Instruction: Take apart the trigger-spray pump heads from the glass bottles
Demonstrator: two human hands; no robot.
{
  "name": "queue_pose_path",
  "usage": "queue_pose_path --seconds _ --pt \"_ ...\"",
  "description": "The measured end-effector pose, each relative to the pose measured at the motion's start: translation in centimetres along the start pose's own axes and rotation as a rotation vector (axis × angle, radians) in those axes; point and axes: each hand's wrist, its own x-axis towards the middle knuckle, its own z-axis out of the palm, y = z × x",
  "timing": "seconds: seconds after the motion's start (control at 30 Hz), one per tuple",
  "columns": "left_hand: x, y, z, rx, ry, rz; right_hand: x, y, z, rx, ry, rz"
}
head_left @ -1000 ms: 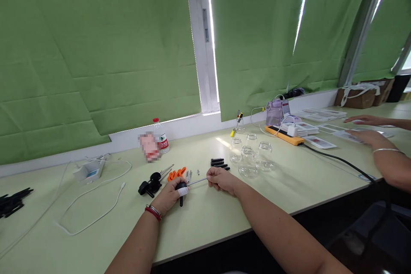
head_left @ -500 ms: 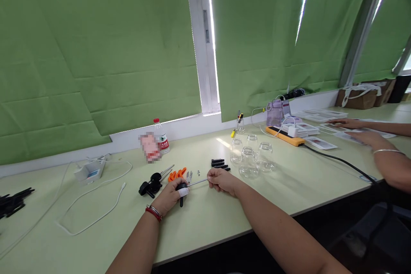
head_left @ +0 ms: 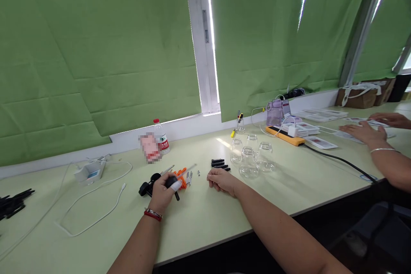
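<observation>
My left hand [head_left: 163, 194] is closed round a black round part [head_left: 171, 181] with a thin metal rod, which points up and to the right and is blurred. Behind that hand lie more black round parts [head_left: 148, 187] with metal rods, and several orange pieces [head_left: 182, 175] are partly covered by it. My right hand [head_left: 222, 180] rests on the table with its fingers pinched together; whatever is in them is hidden. Between the hands lie short metal pins [head_left: 190, 177] and tiny metal bits [head_left: 198, 173]. Black ridged pieces [head_left: 218, 162] lie just behind my right hand.
Several clear glass jars [head_left: 248, 165] stand right of centre. A red-capped bottle [head_left: 162, 139] is at the back, and a white cable [head_left: 93, 227] crosses the left side. An orange power strip [head_left: 284, 136] lies near another person's hands [head_left: 366, 132] at the right.
My left hand has drawn left and tilted the black part, so its rod has come away from my right hand. My right hand stays in place. The other person's hands have shifted.
</observation>
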Motion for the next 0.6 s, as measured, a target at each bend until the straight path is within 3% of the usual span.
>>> queue_pose_path --seconds 0.1,0.2,0.37,0.5,0.6 --pt "0.5 -0.4 -1.4 0.13 0.518 -0.004 0.1 0.1 -0.1 0.008 -0.006 0.007" --pt "1.1 -0.9 -3.1 0.218 0.841 -0.012 0.2 0.2 -0.1 -0.001 -0.009 0.018" --pt "2.0 -3.3 -5.6 0.331 1.018 -0.035 0.3 0.3 0.0 0.025 0.093 0.008" --pt "2.4 -5.9 -6.6 0.34 1.099 -0.224 0.8 0.4 -0.5 -0.032 0.403 -0.145" --pt "2.5 -7.6 -7.1 0.342 1.046 -0.368 1.0 0.2 -1.2 -0.215 0.629 -0.239"
